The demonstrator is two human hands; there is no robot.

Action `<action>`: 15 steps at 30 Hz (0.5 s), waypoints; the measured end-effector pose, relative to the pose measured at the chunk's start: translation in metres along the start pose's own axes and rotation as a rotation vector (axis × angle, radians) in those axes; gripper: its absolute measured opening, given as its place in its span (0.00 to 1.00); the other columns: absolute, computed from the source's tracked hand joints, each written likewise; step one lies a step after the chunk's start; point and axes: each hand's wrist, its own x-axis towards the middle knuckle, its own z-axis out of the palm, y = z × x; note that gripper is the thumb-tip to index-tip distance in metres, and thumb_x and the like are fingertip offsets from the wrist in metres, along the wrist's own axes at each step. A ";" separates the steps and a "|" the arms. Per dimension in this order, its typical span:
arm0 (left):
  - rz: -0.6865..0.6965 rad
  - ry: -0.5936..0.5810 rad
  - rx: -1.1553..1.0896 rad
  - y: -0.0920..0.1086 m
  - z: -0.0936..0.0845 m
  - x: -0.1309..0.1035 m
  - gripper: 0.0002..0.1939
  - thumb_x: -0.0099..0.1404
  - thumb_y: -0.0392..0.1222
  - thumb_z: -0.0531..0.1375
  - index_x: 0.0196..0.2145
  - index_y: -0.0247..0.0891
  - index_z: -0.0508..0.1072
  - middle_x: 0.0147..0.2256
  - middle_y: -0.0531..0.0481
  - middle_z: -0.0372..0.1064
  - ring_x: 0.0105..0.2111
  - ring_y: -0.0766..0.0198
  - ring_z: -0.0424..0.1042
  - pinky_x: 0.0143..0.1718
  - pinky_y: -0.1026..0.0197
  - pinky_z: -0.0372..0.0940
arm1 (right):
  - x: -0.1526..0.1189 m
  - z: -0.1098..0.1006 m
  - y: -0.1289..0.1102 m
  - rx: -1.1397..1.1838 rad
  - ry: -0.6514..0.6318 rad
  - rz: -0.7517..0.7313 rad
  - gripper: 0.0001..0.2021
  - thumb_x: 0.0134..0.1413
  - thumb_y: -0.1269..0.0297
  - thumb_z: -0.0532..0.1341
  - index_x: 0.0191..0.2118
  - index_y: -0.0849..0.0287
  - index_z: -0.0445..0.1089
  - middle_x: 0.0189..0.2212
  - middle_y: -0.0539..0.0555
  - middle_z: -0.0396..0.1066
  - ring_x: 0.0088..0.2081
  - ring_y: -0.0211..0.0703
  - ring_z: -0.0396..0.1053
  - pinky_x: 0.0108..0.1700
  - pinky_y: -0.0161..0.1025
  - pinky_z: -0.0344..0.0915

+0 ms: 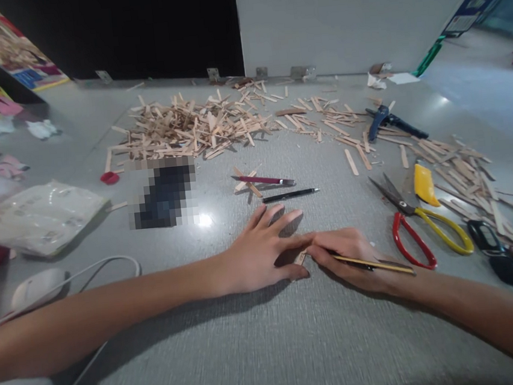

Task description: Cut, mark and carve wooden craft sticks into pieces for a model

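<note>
My left hand (262, 249) rests on the grey table, its outer fingers spread. Its thumb and index finger pin down a small piece of wooden stick (301, 258) with marks on it. In my right hand (344, 256) is a yellow-and-black pencil (381, 263), gripped close to the wood, its tip hidden by my fingers. Just beyond my left hand lie a black pen (290, 194) and a dark red craft knife (264, 180). The knife rests across a few crossed wooden sticks (252, 188).
A heap of wooden sticks (195, 126) spreads along the back. At right lie scissors (405, 207), a yellow tool (425, 185), dark blue cutters (381, 121) and a black key fob (485, 236). A plastic bag (41, 216), white charger (41, 287) and blurred dark object (163, 195) are left.
</note>
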 end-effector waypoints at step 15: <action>0.040 0.055 0.003 -0.003 0.006 0.000 0.33 0.72 0.67 0.63 0.71 0.61 0.67 0.75 0.43 0.53 0.75 0.27 0.46 0.71 0.20 0.45 | 0.001 -0.001 0.000 0.118 -0.024 0.210 0.17 0.76 0.61 0.57 0.31 0.57 0.68 0.22 0.42 0.62 0.23 0.31 0.58 0.26 0.32 0.53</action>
